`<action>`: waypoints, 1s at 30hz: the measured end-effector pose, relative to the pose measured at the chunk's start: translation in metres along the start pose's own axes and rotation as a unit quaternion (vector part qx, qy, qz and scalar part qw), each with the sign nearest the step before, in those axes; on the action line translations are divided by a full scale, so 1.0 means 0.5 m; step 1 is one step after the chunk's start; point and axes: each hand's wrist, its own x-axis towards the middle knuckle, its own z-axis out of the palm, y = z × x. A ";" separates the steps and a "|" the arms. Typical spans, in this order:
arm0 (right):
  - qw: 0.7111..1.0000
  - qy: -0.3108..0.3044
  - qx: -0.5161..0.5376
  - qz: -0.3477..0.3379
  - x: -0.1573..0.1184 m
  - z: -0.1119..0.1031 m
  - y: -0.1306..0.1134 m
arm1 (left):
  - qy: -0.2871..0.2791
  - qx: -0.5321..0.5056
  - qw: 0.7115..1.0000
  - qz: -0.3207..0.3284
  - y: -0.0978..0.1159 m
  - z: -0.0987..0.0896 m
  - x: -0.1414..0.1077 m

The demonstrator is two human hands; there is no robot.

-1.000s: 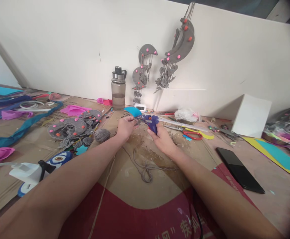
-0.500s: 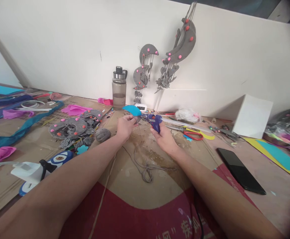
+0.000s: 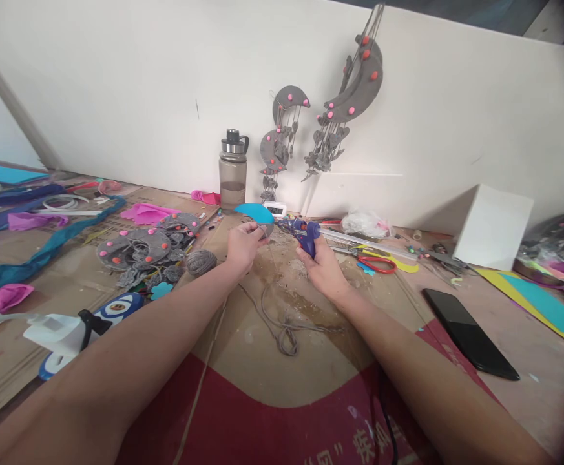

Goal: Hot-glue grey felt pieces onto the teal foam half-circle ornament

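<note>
Pinched in my left hand (image 3: 245,247) is a blue crescent-like piece (image 3: 254,212) with a small grey part at its lower edge, partly hidden by my fingers. My right hand (image 3: 324,265) is wrapped round the handle of a blue hot glue gun (image 3: 305,235), a clear glue stick (image 3: 344,239) poking out of its back. The gun's nozzle points left, close to the held piece; I cannot tell whether they touch. Grey cord (image 3: 286,342) lies looped on the cardboard (image 3: 262,381) below my hands. A ball of grey yarn (image 3: 201,263) sits left of my left hand.
Red-handled scissors (image 3: 377,263) lie right of the gun. A phone (image 3: 470,332) rests further right. A water bottle (image 3: 233,174) stands by the wall, where grey crescent hangings (image 3: 359,90) hang. Grey felt pieces (image 3: 141,248) and a power strip (image 3: 117,307) are at left.
The glue gun in my right hand has drawn slightly to the right, away from the blue piece. The blue piece has shifted slightly left, still in my left hand.
</note>
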 end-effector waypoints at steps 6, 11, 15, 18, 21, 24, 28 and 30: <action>1.000 -0.005 0.017 0.019 0.000 -0.001 0.000 | -0.006 -0.012 1.000 -0.005 0.003 0.001 -0.001; 1.000 -0.001 0.008 0.018 -0.001 0.000 0.000 | -0.007 -0.009 1.000 -0.003 0.004 0.002 -0.003; 1.000 0.000 0.005 0.017 -0.002 0.002 -0.002 | -0.012 0.000 1.000 -0.002 0.004 0.003 -0.004; 1.000 -0.004 0.003 0.019 -0.003 0.003 -0.007 | -0.017 0.010 1.000 0.002 0.003 0.003 -0.006; 1.000 -0.015 0.008 0.026 -0.003 0.005 -0.015 | -0.020 0.018 1.000 0.004 0.002 0.003 -0.006; 0.999 -0.020 0.013 0.026 -0.005 0.006 -0.023 | -0.027 0.025 0.999 0.001 0.001 0.005 -0.006; 0.999 -0.025 0.006 0.034 -0.007 0.007 -0.033 | -0.028 0.032 0.999 -0.006 0.002 0.007 -0.008; 0.999 -0.025 0.006 0.031 -0.008 0.007 -0.037 | -0.031 0.032 0.999 -0.010 0.003 0.008 -0.010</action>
